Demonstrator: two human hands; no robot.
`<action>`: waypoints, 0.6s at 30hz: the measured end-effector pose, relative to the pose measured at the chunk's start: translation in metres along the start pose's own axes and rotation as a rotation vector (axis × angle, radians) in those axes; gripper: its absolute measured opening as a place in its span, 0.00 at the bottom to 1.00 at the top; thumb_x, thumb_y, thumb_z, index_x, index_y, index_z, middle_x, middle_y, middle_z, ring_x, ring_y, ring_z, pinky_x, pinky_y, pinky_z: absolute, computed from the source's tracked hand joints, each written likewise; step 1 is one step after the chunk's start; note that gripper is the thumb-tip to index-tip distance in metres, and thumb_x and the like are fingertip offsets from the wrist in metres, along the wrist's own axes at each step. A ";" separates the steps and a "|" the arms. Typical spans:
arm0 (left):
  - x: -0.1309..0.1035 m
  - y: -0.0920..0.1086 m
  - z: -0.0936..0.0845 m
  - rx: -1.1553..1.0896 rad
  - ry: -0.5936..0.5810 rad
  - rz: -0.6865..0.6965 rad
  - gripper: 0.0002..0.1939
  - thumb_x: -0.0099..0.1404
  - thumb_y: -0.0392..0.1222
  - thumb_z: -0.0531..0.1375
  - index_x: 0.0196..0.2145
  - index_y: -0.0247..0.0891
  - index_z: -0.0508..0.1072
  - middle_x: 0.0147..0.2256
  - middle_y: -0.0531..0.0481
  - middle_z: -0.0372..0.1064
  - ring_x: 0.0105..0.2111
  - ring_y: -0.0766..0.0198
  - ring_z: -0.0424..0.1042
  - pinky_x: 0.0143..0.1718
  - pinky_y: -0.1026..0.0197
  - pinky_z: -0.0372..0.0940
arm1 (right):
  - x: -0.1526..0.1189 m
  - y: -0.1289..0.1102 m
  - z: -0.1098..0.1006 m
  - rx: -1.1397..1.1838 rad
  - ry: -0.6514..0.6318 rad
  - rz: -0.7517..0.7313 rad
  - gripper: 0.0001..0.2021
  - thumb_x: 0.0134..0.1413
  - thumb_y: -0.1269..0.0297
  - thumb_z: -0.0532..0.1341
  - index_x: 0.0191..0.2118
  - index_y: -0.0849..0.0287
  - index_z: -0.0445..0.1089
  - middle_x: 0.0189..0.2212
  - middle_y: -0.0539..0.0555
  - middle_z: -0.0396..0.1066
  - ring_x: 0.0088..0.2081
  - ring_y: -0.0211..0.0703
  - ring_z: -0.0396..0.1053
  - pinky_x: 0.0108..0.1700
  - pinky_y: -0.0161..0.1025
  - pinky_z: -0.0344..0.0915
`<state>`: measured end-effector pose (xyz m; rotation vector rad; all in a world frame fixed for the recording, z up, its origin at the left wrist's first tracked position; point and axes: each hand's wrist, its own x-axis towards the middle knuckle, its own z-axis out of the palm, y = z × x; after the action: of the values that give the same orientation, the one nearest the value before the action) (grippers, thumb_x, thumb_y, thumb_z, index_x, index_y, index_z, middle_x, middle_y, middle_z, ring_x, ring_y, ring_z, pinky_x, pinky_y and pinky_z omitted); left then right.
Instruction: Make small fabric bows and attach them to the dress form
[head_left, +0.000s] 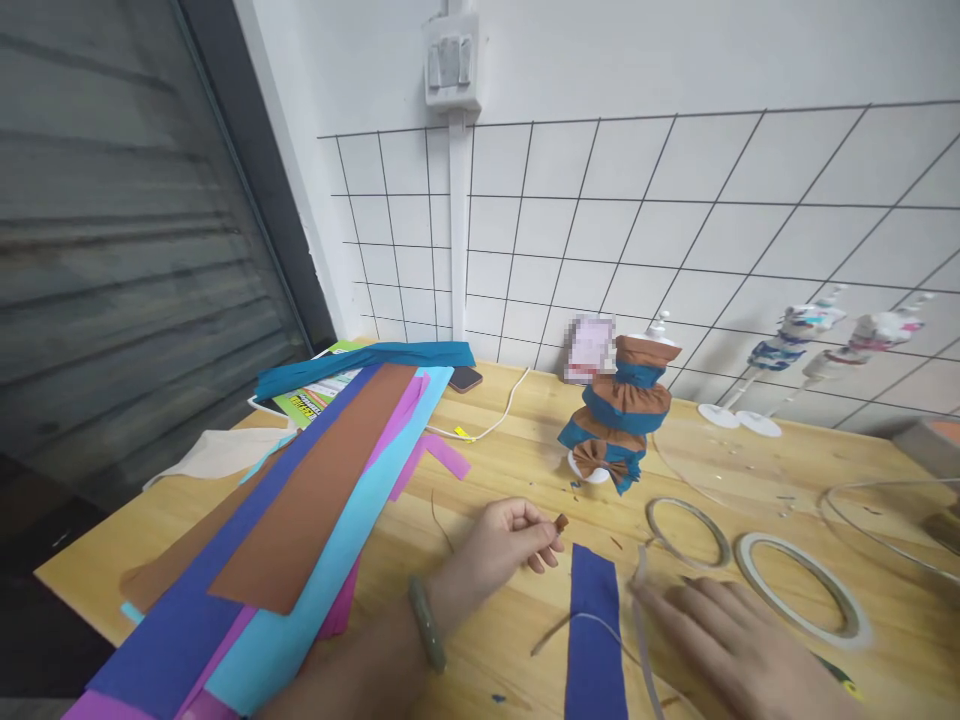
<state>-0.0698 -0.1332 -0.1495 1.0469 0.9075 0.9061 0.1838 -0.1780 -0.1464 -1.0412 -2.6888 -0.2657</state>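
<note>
Between the thumb and fingers of my left hand (521,535) is a small brown folded piece (561,523), perhaps crepe paper. It is held above the table, left of a dark blue strip (594,640) that lies lengthwise in front of me. Across the blue strip runs a thin curved cord (589,617). My right hand (731,635) is blurred by motion, palm down. Its fingertips are at a narrow translucent strip (646,650) that looks like tape; its thumb is hidden, so I cannot tell whether it grips the strip.
Two tape rolls (806,590) lie at the right. Behind my hands stands a brown and blue ruffled figure (626,410). Colored paper strips (307,500) cover the left side. A phone (466,379), a white cable (514,395) and two decorated bottles (780,350) are near the wall.
</note>
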 end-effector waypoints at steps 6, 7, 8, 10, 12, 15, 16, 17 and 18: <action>0.002 0.002 -0.004 -0.111 0.119 0.061 0.11 0.51 0.44 0.60 0.23 0.33 0.66 0.23 0.49 0.67 0.21 0.70 0.65 0.25 0.66 0.58 | 0.059 -0.015 -0.024 0.080 -0.071 0.034 0.18 0.59 0.69 0.44 0.25 0.58 0.67 0.23 0.55 0.67 0.26 0.42 0.65 0.29 0.39 0.62; 0.001 0.004 -0.005 -0.136 0.157 0.084 0.11 0.52 0.44 0.60 0.23 0.33 0.66 0.23 0.49 0.67 0.22 0.70 0.65 0.25 0.66 0.59 | 0.065 -0.013 -0.031 0.131 -0.043 0.081 0.17 0.59 0.68 0.46 0.27 0.58 0.68 0.24 0.54 0.67 0.26 0.42 0.66 0.29 0.38 0.62; 0.001 0.006 -0.006 -0.157 0.199 0.110 0.11 0.52 0.44 0.60 0.24 0.33 0.65 0.23 0.50 0.67 0.22 0.70 0.65 0.26 0.66 0.59 | 0.071 -0.012 -0.038 0.192 -0.008 0.132 0.14 0.59 0.66 0.48 0.30 0.57 0.69 0.27 0.55 0.69 0.28 0.42 0.67 0.31 0.38 0.63; 0.001 0.009 -0.009 -0.191 0.283 0.166 0.10 0.53 0.44 0.59 0.24 0.34 0.65 0.23 0.50 0.66 0.22 0.70 0.65 0.26 0.66 0.59 | 0.081 -0.015 -0.050 0.357 0.082 0.246 0.11 0.57 0.62 0.51 0.34 0.56 0.69 0.28 0.54 0.70 0.29 0.41 0.68 0.31 0.35 0.64; 0.002 0.011 -0.013 -0.223 0.333 0.190 0.09 0.53 0.43 0.59 0.25 0.34 0.65 0.23 0.51 0.66 0.23 0.69 0.65 0.27 0.65 0.59 | 0.089 -0.025 -0.057 0.519 0.138 0.357 0.10 0.55 0.59 0.53 0.32 0.56 0.70 0.26 0.52 0.70 0.27 0.40 0.67 0.28 0.33 0.63; 0.003 0.012 -0.019 -0.277 0.339 0.178 0.09 0.53 0.44 0.58 0.26 0.34 0.65 0.23 0.51 0.66 0.23 0.69 0.65 0.27 0.65 0.59 | 0.093 -0.045 -0.056 0.712 0.081 0.454 0.10 0.52 0.58 0.55 0.27 0.55 0.70 0.24 0.50 0.70 0.26 0.40 0.66 0.28 0.32 0.63; 0.003 0.011 -0.020 -0.287 0.333 0.168 0.09 0.53 0.44 0.58 0.26 0.34 0.65 0.24 0.50 0.66 0.23 0.69 0.65 0.27 0.65 0.58 | 0.092 -0.050 -0.054 0.789 0.052 0.496 0.11 0.52 0.57 0.55 0.27 0.56 0.69 0.23 0.50 0.69 0.26 0.40 0.66 0.28 0.33 0.63; 0.003 0.011 -0.020 -0.293 0.331 0.157 0.09 0.53 0.43 0.58 0.25 0.34 0.65 0.23 0.50 0.66 0.23 0.69 0.65 0.27 0.65 0.58 | 0.092 -0.053 -0.054 0.874 0.039 0.546 0.11 0.52 0.56 0.55 0.27 0.56 0.69 0.22 0.50 0.68 0.25 0.39 0.65 0.27 0.33 0.63; 0.004 0.010 -0.020 -0.298 0.329 0.145 0.09 0.53 0.43 0.59 0.25 0.34 0.65 0.23 0.50 0.65 0.23 0.69 0.65 0.26 0.65 0.58 | 0.093 -0.055 -0.055 0.959 0.044 0.606 0.11 0.51 0.55 0.56 0.26 0.57 0.68 0.21 0.50 0.66 0.24 0.39 0.64 0.26 0.32 0.62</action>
<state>-0.0882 -0.1213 -0.1452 0.7244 0.9389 1.3185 0.0892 -0.1731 -0.0715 -1.3402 -1.8838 0.9759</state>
